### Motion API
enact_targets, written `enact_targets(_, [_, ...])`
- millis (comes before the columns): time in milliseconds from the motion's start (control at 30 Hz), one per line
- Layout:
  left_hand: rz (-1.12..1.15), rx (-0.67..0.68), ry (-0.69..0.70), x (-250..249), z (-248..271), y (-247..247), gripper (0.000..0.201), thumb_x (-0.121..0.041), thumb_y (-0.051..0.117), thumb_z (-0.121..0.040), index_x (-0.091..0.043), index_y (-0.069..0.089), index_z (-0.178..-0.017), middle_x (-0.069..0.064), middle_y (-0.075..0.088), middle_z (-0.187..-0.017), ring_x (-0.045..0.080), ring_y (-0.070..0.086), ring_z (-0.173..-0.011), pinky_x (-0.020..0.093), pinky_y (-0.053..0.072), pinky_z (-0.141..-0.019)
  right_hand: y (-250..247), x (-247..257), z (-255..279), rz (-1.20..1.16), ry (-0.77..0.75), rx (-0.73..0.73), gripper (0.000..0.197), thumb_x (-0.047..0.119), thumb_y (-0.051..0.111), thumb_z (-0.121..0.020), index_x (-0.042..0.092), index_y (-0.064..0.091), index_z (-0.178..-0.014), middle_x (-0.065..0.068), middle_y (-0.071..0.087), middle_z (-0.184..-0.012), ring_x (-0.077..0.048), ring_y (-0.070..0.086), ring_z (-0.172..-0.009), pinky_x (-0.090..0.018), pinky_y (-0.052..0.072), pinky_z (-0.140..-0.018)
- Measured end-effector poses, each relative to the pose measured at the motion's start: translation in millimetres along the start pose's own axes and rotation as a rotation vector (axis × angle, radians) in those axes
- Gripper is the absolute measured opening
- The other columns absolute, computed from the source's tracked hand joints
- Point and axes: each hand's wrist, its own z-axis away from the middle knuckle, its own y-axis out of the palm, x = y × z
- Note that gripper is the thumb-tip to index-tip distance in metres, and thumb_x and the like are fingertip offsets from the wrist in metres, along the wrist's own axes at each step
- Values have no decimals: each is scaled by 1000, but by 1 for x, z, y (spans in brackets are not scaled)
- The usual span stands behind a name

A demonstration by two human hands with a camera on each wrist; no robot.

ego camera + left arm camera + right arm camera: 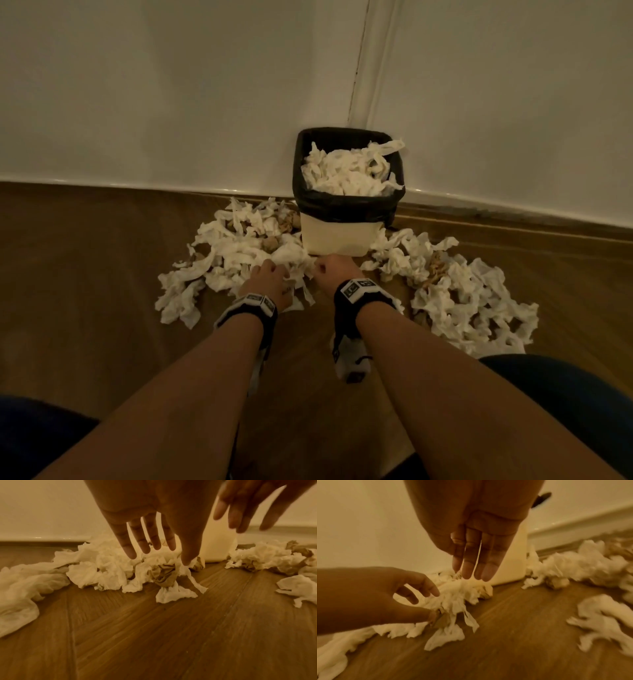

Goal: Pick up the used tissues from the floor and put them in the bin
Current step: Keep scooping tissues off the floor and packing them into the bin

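Both hands (298, 274) reach tissues (239, 253)

The bin (337, 236) stands on the floor (85, 260) against the wall (171, 85), with tissues (346, 171) in it, one pile of tissues (236, 246) on its left and another pile (459, 291) on its right.

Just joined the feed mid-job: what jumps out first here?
Heaps of crumpled white tissues cover the brown wooden floor on both sides of a cream bin with a black liner, already brimming, against the white wall. Both hands reach for the left heap: left hand, right hand.
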Motion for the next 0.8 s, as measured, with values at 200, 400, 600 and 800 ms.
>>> enact_targets(200, [35,32,11,-1,-7,34,56,-21,63,-83,-22,36,-132,8,27,-137,33,34,-123,41,40,-100,16,-22,-8,37,114,23,23,18,40,-96,8,59,-106,-16,60,-112,-33,57,-102,-34,44,-77])
enact_targets(400, [108,31,-10,2,-17,51,53,-22,65,-84,-13,40,-130,10,25,-140,33,37,-125,40,40,-103,28,-26,-19,54,190,15,32,25,38,-97,3,55,-113,-18,50,-123,-35,51,-111,-38,44,-87])
enact_targets(600, [255,3,-121,0,-21,43,36,-5,44,-91,-8,42,-127,18,34,-135,38,49,-111,40,43,-89,39,-28,-26,22,183,-24,31,21,35,-98,1,55,-111,-19,52,-121,-33,51,-110,-36,43,-84])
enact_targets(800, [577,-218,-250,0,-16,33,40,-10,39,-93,-12,45,-132,19,42,-132,38,49,-110,40,44,-87,42,-35,-31,-63,215,-94,30,18,43,-94,8,49,-122,-16,40,-132,-35,41,-121,-40,37,-100])
